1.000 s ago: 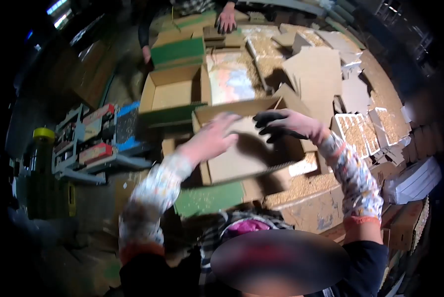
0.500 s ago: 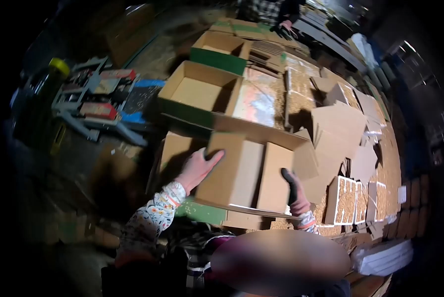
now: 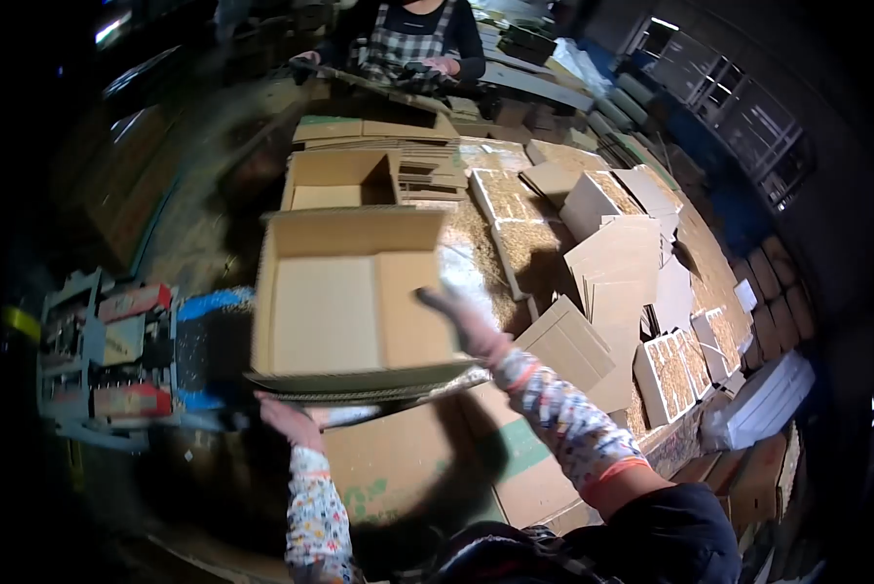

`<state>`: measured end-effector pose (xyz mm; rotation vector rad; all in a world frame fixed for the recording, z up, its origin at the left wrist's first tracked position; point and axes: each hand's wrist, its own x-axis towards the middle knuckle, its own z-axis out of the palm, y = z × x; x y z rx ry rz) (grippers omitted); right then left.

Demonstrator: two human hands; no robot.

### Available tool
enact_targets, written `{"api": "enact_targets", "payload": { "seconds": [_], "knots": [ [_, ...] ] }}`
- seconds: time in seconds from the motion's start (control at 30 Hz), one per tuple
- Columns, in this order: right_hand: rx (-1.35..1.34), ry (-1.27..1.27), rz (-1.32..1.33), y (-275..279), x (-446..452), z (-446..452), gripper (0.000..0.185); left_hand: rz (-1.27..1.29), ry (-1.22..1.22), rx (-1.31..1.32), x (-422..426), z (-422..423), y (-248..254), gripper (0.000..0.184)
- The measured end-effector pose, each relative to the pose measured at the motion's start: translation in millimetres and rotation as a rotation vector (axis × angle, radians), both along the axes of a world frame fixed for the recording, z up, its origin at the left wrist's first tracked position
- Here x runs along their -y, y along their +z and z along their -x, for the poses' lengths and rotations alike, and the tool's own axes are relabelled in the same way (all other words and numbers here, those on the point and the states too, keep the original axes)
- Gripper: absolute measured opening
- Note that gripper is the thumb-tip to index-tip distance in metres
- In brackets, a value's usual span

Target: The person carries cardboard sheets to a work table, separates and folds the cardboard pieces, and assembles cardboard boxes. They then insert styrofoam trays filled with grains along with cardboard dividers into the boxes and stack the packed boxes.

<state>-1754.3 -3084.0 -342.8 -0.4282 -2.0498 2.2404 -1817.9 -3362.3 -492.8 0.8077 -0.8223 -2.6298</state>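
An open cardboard box [image 3: 325, 311] is between my two hands, its bottom pale and a brown flap or insert lying along its right inner side. My left hand [image 3: 291, 420] holds it at the near left bottom corner, blurred by motion. On the right wall, my right hand [image 3: 471, 326] grips with its dark-covered thumb over the edge; the other fingers are partly hidden. A dark green band shows beneath the box's near edge; I cannot tell whether it belongs to this box or one under it. Flattened cardboard with green print [image 3: 408, 457] lies nearest to me.
Another open box [image 3: 339, 180] stands behind, beside stacked flat cardboard [image 3: 378, 131]. Loose cardboard sheets [image 3: 612, 277] and white-edged trays of brown granules [image 3: 670, 375] cover the right. A co-worker [image 3: 408, 44] handles cardboard across the table. A metal frame with red parts [image 3: 115, 341] stands left.
My hands and the box have moved left and away from me, over where the middle box stood. Printed cardboard now shows in front. My view has turned, and more of the co-worker is visible.
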Motion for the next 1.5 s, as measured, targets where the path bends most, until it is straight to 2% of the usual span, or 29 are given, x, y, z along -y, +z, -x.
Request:
{"api": "enact_targets", "payload": {
  "seconds": [0.07, 0.13, 0.17, 0.2, 0.27, 0.33, 0.37, 0.43, 0.5, 0.53, 0.6, 0.67, 0.73, 0.8, 0.83, 0.9, 0.93, 1.0, 1.07, 1.1, 1.13, 1.2, 1.23, 1.3, 1.33, 1.37, 1.4, 1.43, 1.5],
  "knots": [
    [-0.159, 0.129, -0.342, -17, -7, 25, 0.055, 0.294, -0.294, -0.004, 13, -22, 27, 0.046],
    [0.172, -0.254, -1.041, -3, -3, 2, 0.061, 0.71, -0.472, -0.14, 35, -32, 13, 0.047],
    [-0.086, -0.378, -1.361, -1, -12, -27, 0.067, 0.826, -0.502, -0.157, 42, -41, 22, 0.047],
    [-0.065, -0.379, -1.35, 0, -24, -59, 0.067, 0.939, -0.519, -0.18, 47, -48, 31, 0.047],
    [0.265, -0.38, -1.032, -28, -56, -133, 0.084, 1.616, -0.637, 0.075, 53, -73, 46, 0.068],
    [0.487, -0.333, -0.875, -72, -69, -196, 0.098, 1.035, -1.012, 0.118, 62, -85, -28, 0.082],
    [0.496, -0.289, -0.722, -66, -59, -214, 0.102, 1.117, -0.957, 0.037, 49, -97, 2, 0.077],
    [0.219, -0.351, -0.424, -42, -77, -226, 0.077, 1.289, -0.828, -0.113, 23, -121, 67, 0.068],
    [-0.051, -0.457, -0.191, 43, -64, -240, 0.059, 0.893, -0.651, -0.306, 17, -145, 168, 0.051],
    [-0.212, -0.539, -0.265, 41, -89, -243, 0.06, 0.787, -0.552, -0.371, 12, -156, 206, 0.042],
    [-0.411, -0.687, -0.222, 79, -93, -250, 0.05, 0.817, -0.563, -0.437, 9, -176, 248, 0.03],
    [-0.442, -0.735, -0.121, 80, -94, -254, 0.039, 0.679, -0.76, -0.369, 2, -184, 247, 0.021],
    [-0.344, -0.78, -0.291, 56, -106, -262, 0.04, 0.454, -0.778, -0.302, 3, -164, 237, 0.024],
    [-0.496, -0.624, -0.159, 85, -85, -277, 0.036, 0.332, -1.178, -0.495, 13, -156, 280, 0.031],
    [-0.329, -0.497, -0.132, 84, -102, -284, 0.038, 1.272, -0.878, -0.632, -14, -166, 308, 0.031],
    [-0.222, -0.387, -0.127, 82, -124, -267, 0.046, 1.895, -0.976, -0.973, -54, -212, 314, 0.026],
    [-0.269, -0.304, -0.175, 72, -110, -255, 0.051, 1.844, -1.399, -0.894, -71, -230, 315, 0.032],
    [-0.371, -0.141, -0.259, 67, -71, -235, 0.064, 1.943, -1.684, -0.976, -101, -231, 285, 0.05],
    [-0.287, -0.14, -0.646, 56, -81, -227, 0.062, 1.566, -2.284, -0.857, -102, -234, 300, 0.068],
    [-0.261, -0.133, -0.773, 48, -95, -222, 0.061, 1.435, -2.27, -1.026, -89, -245, 314, 0.073],
    [-0.263, -0.073, -0.628, 48, -94, -219, 0.059, 1.302, -2.26, -1.2, -77, -256, 321, 0.078],
    [-0.251, 0.069, -0.208, 65, -83, -226, 0.052, 1.616, -1.721, -0.908, -64, -256, 303, 0.101],
    [-0.034, 0.224, -0.146, 83, -96, -227, 0.047, 1.921, -1.299, -0.668, -59, -249, 285, 0.103],
    [0.273, 0.513, -0.129, 97, -176, -206, 0.03, 1.439, -1.02, -0.315, -54, -214, 196, 0.087],
    [0.317, 0.434, -0.158, 126, -169, -205, 0.031, 1.121, -1.207, -0.405, -49, -216, 200, 0.094],
    [0.193, 0.385, -0.258, 157, -141, -198, 0.039, 0.79, -1.381, -0.427, -44, -219, 205, 0.101],
    [0.07, 0.329, -0.357, 177, -107, -199, 0.047, 1.144, -1.124, -0.434, -57, -232, 195, 0.104],
    [-0.033, 0.404, -0.788, 172, -81, -221, 0.057, 1.362, -1.054, -0.375, -57, -240, 208, 0.107],
    [-0.256, 0.554, -1.493, 133, -34, -273, 0.072, 1.408, -1.071, -0.225, -54, -235, 212, 0.101]
  ]
}}
